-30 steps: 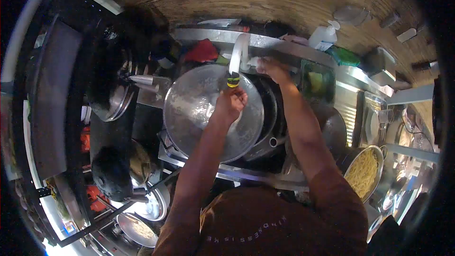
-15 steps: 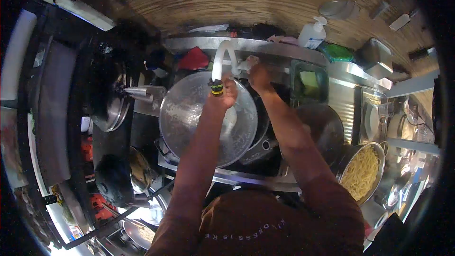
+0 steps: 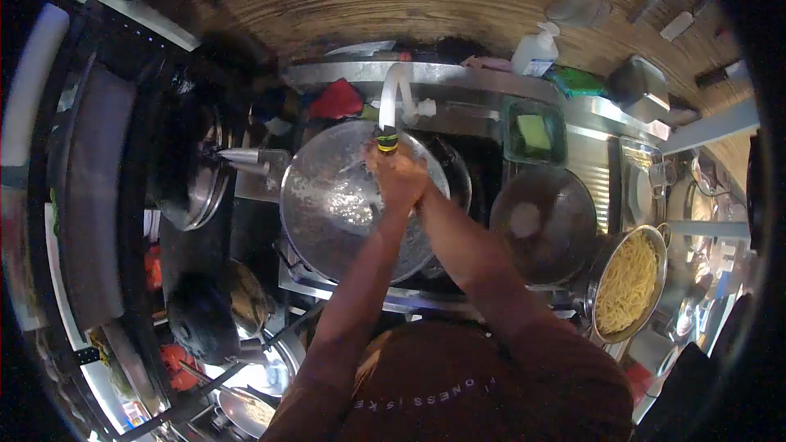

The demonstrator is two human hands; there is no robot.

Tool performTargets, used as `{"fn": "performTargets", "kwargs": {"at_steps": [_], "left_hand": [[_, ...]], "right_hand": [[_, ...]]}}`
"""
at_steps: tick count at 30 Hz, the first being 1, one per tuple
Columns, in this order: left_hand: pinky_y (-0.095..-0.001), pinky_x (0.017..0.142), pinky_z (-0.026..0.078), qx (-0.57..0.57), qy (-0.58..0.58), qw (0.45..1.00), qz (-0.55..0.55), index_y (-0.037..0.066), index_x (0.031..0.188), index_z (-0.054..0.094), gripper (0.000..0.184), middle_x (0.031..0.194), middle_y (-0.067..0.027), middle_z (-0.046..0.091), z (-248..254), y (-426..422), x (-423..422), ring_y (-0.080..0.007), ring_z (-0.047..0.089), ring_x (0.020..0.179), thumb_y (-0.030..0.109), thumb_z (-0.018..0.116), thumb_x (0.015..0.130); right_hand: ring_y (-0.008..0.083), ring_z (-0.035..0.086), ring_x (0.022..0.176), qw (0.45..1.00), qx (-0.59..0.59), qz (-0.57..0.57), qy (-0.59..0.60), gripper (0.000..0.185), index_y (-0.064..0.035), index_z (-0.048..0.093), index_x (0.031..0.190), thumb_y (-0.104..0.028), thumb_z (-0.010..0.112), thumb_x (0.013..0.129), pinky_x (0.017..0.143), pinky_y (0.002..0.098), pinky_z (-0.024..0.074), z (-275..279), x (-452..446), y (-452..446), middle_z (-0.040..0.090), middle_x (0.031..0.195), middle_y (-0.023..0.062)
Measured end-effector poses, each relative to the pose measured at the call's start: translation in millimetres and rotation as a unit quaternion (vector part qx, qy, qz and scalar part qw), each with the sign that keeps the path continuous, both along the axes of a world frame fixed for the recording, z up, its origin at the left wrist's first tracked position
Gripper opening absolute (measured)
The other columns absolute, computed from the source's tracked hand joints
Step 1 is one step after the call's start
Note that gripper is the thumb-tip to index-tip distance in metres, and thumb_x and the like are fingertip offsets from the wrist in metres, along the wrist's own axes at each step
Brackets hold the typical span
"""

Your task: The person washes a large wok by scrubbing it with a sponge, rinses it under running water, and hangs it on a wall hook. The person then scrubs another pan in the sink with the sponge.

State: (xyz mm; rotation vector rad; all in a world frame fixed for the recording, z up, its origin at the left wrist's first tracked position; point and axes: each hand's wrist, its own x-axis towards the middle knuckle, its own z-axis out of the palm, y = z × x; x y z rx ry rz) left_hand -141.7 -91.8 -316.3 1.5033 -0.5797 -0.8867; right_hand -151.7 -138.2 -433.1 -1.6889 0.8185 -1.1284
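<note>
My left hand (image 3: pixel 395 186) and my right hand (image 3: pixel 416 172) are together beneath the tip of a white tap (image 3: pixel 388 110) banded with black and yellow tape. They touch and overlap, so most fingers are hidden, and nothing can be made out between them. Below them lies a wide, round metal pan (image 3: pixel 323 196), its surface wet and shiny. The tap's white handle (image 3: pixel 426 107) stands just behind my right hand, with no hand on it.
Right of the pan is a dark wok (image 3: pixel 544 221), with a yellow-green sponge (image 3: pixel 534 132) in a tub (image 3: pixel 509 147) behind it. Noodles (image 3: pixel 626 286) fill a metal bowl (image 3: pixel 661 278). A pump bottle (image 3: pixel 536 51) and a red cloth (image 3: pixel 337 100) sit at the back.
My right hand has left the tap handle and come down to my left hand under the spout. The view has shifted slightly.
</note>
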Motion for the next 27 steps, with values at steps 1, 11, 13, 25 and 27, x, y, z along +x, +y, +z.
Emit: {"fn": "performTargets", "kwargs": {"at_steps": [1,11,13,25,27], "left_hand": [[-0.0392,0.074,0.048,0.007,0.024,0.999,-0.03,0.004,0.108,0.057,0.029,0.094,-0.0119,0.062,-8,-4,8,-0.0263,0.06,0.079,0.02,0.062,0.085],[-0.0391,0.086,0.045,0.031,0.057,0.988,-0.142,0.002,0.112,0.059,0.032,0.104,-0.0156,0.062,-23,-20,32,-0.0285,0.061,0.094,0.027,0.054,0.091],[-0.0391,0.089,0.045,0.08,-0.087,0.982,-0.148,0.002,0.112,0.059,0.033,0.106,-0.0164,0.063,-17,-19,25,-0.0289,0.061,0.097,0.028,0.053,0.092],[-0.0411,0.082,0.05,0.006,0.044,0.982,-0.185,0.003,0.111,0.061,0.04,0.097,-0.0154,0.066,-1,-3,17,-0.03,0.065,0.089,0.034,0.039,0.099],[-0.0408,0.078,0.051,-0.14,-0.083,0.947,-0.277,0.002,0.105,0.062,0.034,0.094,-0.0131,0.066,-24,-8,27,-0.0281,0.066,0.087,0.03,0.046,0.098]], "right_hand": [[0.014,0.058,0.082,1.0,-0.002,-0.009,-0.001,0.024,-0.0064,0.054,0.112,-0.022,0.057,0.095,0.069,0.0293,0.0486,16,0,2,0.058,0.092,0.0038],[0.0243,0.06,0.091,0.902,0.308,-0.192,-0.236,0.045,-0.0025,0.047,0.127,-0.029,0.06,0.093,0.073,0.0338,0.0497,128,-1,66,0.057,0.112,0.013],[0.0264,0.061,0.09,0.718,0.546,0.014,-0.431,0.047,-0.0021,0.048,0.127,-0.029,0.063,0.092,0.072,0.034,0.0499,182,-27,63,0.059,0.111,0.0136],[0.0233,0.064,0.084,0.957,0.064,-0.277,0.059,0.027,-0.0026,0.058,0.107,-0.014,0.067,0.085,0.078,0.0351,0.0529,70,-24,3,0.065,0.094,0.0094],[0.0221,0.063,0.088,0.95,0.084,-0.286,0.098,0.023,-0.0023,0.058,0.107,-0.013,0.065,0.087,0.081,0.0337,0.0509,133,-30,42,0.064,0.095,0.0085]]}}
